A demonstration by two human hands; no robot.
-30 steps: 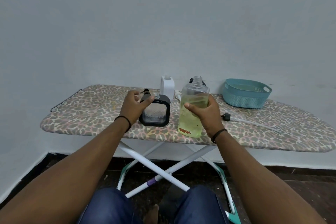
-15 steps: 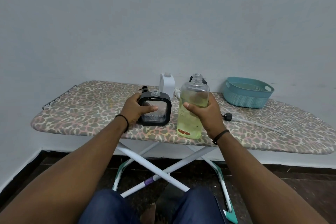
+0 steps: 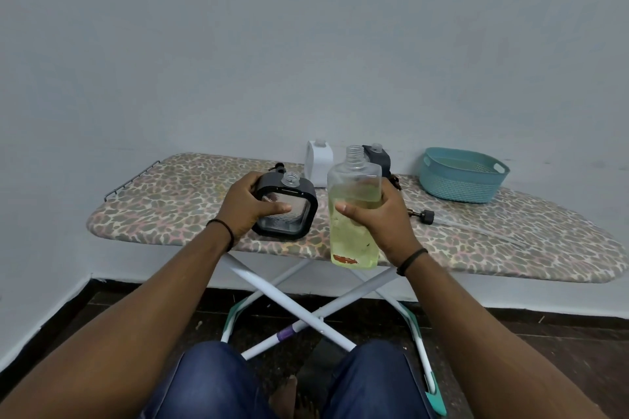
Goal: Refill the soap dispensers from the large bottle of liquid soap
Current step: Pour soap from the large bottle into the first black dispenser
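Bottle [image 3: 354, 214]: clear, uncapped, yellow-green soap | right hand [image 3: 377, 218] grips it

head cam — forward, down | close over ironing board [image 3: 177, 204]

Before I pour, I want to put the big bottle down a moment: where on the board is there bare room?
Bare cover lies left of the black dispenser, toward the wire rack end, and along the near right edge below the basket. It is crowded behind the bottle: white dispenser, dark dispenser, loose pump.
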